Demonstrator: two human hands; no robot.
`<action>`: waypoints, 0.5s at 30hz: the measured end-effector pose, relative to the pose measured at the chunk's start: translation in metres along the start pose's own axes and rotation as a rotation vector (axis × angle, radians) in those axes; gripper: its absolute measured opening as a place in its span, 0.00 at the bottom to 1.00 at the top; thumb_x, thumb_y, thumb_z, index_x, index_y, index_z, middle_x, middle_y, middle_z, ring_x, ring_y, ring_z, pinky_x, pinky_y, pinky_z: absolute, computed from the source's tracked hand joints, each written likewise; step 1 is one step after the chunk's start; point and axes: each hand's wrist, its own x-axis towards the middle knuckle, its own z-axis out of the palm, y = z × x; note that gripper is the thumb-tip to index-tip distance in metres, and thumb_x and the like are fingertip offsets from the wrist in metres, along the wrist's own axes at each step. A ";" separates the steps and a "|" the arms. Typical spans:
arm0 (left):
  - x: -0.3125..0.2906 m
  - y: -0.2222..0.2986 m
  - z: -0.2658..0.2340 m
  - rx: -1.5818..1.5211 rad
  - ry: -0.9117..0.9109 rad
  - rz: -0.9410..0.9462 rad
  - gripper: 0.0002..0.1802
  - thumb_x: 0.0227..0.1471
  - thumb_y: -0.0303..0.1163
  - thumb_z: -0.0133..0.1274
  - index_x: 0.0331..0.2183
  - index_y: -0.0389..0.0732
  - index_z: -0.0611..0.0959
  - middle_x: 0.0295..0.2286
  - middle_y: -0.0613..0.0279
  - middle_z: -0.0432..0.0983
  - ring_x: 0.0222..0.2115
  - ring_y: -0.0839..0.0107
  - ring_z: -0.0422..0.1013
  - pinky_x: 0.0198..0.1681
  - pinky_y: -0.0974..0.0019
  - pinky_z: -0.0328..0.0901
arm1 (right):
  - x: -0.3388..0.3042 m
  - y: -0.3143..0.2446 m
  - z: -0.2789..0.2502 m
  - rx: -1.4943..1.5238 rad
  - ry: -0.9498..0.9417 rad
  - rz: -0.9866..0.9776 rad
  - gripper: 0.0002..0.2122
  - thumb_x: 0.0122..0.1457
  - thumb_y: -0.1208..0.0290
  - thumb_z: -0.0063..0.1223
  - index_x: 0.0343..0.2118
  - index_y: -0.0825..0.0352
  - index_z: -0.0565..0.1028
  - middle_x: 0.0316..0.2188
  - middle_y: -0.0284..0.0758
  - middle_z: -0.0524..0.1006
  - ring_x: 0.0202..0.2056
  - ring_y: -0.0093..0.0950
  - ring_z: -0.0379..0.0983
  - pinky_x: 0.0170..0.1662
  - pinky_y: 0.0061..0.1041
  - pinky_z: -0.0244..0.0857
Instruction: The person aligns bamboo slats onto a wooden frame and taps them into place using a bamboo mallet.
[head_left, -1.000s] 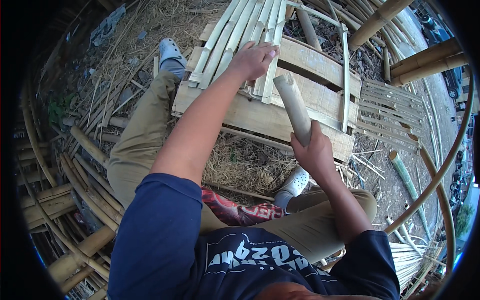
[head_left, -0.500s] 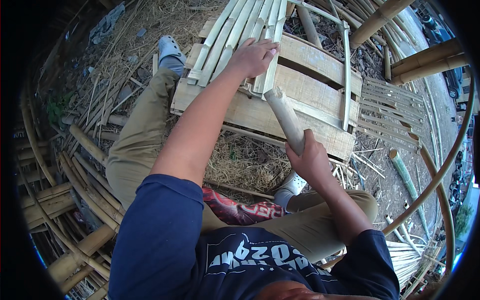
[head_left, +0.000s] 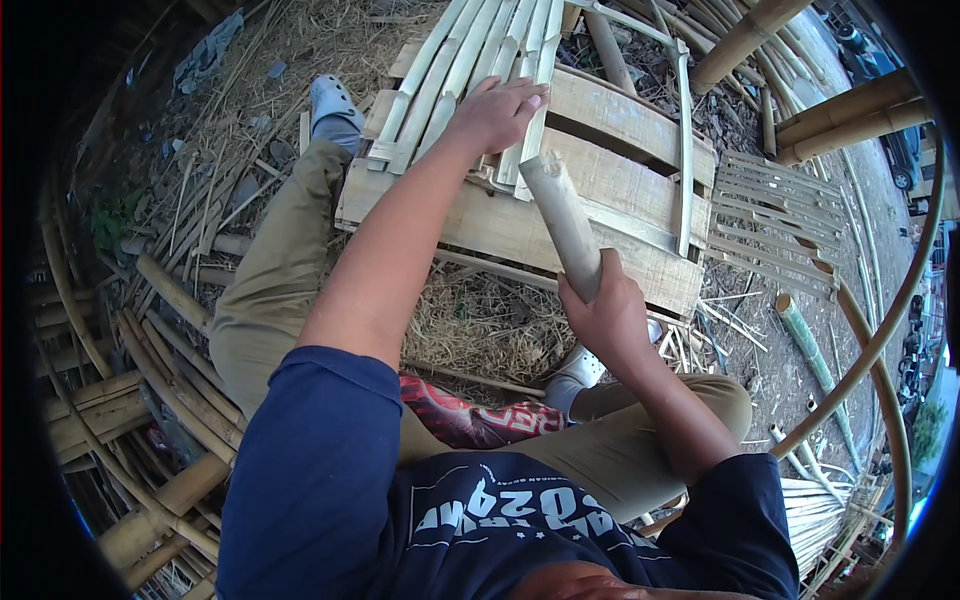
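Left hand: we see the left hand (head_left: pixel 493 112) reaching forward, palm down, fingers stretched out flat and loosely spread on the slats (head_left: pixel 478 62); it presses on them rather than closing round anything.
Right hand: the right hand (head_left: pixel 605 312) is closed in a fist round the lower end of the stick (head_left: pixel 562 220), thumb wrapped across it.
Stick: we make it a short, round, pale length of bamboo, held tilted, its cut top end pointing up and to the left, just beside the left fingertips and over the near ends of the slats. Whether its tip touches them we cannot tell.
Slats: a bundle of split bamboo strips lying side by side, running away from us, their near ends resting on the frame (head_left: pixel 600 210).
Frame: broad flat bamboo boards laid crosswise on the ground in front of the knees, with a thin upright strip (head_left: pixel 684 150) lying across their right part.
Legs: we see khaki trousers, the left leg stretched out beside the frame with a grey shoe (head_left: pixel 330 100) at its end, the right knee bent with a white shoe (head_left: pixel 580 368) near the right wrist.
Ground: dry straw and shavings (head_left: pixel 480 325) under the frame.
Surroundings: a woven slat panel (head_left: pixel 775 205) to the right, thick bamboo poles (head_left: pixel 850 110) beyond it, more poles (head_left: pixel 110 410) piled on the left.
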 end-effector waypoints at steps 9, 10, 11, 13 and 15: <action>-0.002 0.006 -0.004 0.018 0.003 -0.019 0.26 0.71 0.45 0.35 0.61 0.51 0.78 0.63 0.64 0.70 0.66 0.69 0.60 0.73 0.58 0.46 | -0.007 0.010 0.000 0.010 -0.044 0.043 0.20 0.60 0.61 0.63 0.39 0.73 0.67 0.24 0.57 0.79 0.28 0.57 0.79 0.31 0.51 0.73; 0.000 0.004 -0.002 0.016 0.021 -0.008 0.26 0.71 0.45 0.35 0.61 0.51 0.78 0.63 0.65 0.70 0.66 0.69 0.61 0.73 0.58 0.46 | -0.006 0.009 -0.001 0.010 -0.044 0.062 0.20 0.60 0.61 0.63 0.39 0.73 0.68 0.25 0.57 0.79 0.28 0.57 0.79 0.32 0.50 0.73; 0.002 0.004 0.001 0.010 0.035 0.008 0.26 0.71 0.45 0.35 0.61 0.52 0.78 0.63 0.65 0.70 0.66 0.69 0.61 0.73 0.58 0.45 | -0.006 0.010 0.000 0.008 -0.044 0.065 0.20 0.60 0.61 0.63 0.39 0.73 0.68 0.25 0.57 0.79 0.28 0.57 0.79 0.32 0.50 0.73; 0.002 0.001 0.003 -0.003 0.033 0.017 0.26 0.71 0.45 0.35 0.61 0.52 0.79 0.63 0.64 0.70 0.65 0.68 0.62 0.73 0.57 0.46 | -0.005 0.016 0.003 -0.045 -0.136 0.042 0.20 0.61 0.60 0.63 0.39 0.73 0.68 0.26 0.58 0.80 0.29 0.57 0.80 0.33 0.50 0.73; -0.001 -0.003 0.002 -0.005 0.032 0.015 0.26 0.71 0.46 0.36 0.61 0.52 0.79 0.63 0.64 0.70 0.65 0.68 0.63 0.73 0.57 0.46 | -0.005 -0.004 -0.012 0.043 -0.066 0.067 0.20 0.61 0.61 0.63 0.40 0.74 0.68 0.26 0.58 0.80 0.29 0.57 0.80 0.33 0.50 0.73</action>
